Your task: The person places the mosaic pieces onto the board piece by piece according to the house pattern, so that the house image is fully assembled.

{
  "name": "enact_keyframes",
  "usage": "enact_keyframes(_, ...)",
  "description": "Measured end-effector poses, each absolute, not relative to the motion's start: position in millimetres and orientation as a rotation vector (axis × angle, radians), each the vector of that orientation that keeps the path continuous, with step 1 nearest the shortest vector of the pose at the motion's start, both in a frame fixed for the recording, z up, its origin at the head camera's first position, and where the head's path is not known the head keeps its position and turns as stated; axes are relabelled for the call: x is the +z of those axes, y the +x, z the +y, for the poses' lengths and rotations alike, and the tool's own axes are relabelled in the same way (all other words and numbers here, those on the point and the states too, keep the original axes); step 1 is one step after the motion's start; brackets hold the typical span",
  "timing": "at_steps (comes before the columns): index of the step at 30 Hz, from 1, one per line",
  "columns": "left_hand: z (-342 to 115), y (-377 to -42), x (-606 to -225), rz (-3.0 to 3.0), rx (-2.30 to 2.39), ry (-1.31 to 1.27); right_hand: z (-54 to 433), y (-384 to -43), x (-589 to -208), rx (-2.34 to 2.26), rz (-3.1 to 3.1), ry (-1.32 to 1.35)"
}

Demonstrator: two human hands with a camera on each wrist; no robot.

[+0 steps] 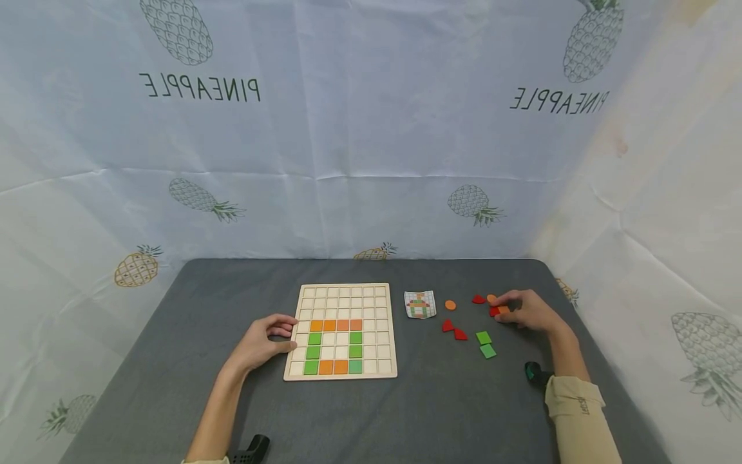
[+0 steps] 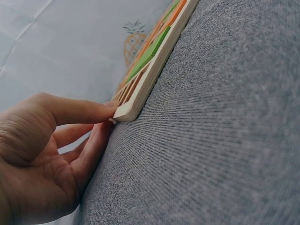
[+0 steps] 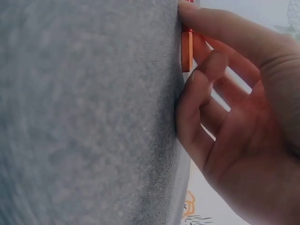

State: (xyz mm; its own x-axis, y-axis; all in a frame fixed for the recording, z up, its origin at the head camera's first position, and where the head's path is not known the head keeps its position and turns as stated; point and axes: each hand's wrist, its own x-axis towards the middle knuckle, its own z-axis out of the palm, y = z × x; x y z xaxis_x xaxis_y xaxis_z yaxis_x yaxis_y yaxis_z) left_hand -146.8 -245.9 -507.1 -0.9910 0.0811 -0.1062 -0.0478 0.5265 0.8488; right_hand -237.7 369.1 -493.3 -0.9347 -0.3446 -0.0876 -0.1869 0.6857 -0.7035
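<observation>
My left hand (image 1: 263, 341) pinches the left edge of a light wooden grid board (image 1: 373, 296). In the left wrist view, the thumb (image 2: 98, 111) lies on the frame near a corner, fingers beneath. Orange squares (image 1: 329, 325) and green squares (image 1: 356, 338) sit in the board's cells. At the right, my right hand (image 1: 530, 310) has thumb and index finger around an orange square tile (image 1: 504, 310) beside a red piece (image 1: 493, 311). In the right wrist view, that orange tile (image 3: 186, 51) is near the fingertips; I cannot tell if they grip it.
A small pattern card (image 1: 420, 305) lies right of the board. Beyond it are an orange disc (image 1: 450, 305), red pieces (image 1: 448, 325) and two green squares (image 1: 484, 338). Another orange disc (image 1: 491, 298) is by the right fingers. A pineapple-print curtain (image 1: 371, 129) borders the grey table (image 1: 191, 322).
</observation>
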Motion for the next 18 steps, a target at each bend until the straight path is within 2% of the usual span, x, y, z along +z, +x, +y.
enact_keyframes(18,-245.5,-145.4,-506.5,2.619,1.485,0.031,363.7,-244.7,-493.7,-1.109,2.704,-0.522)
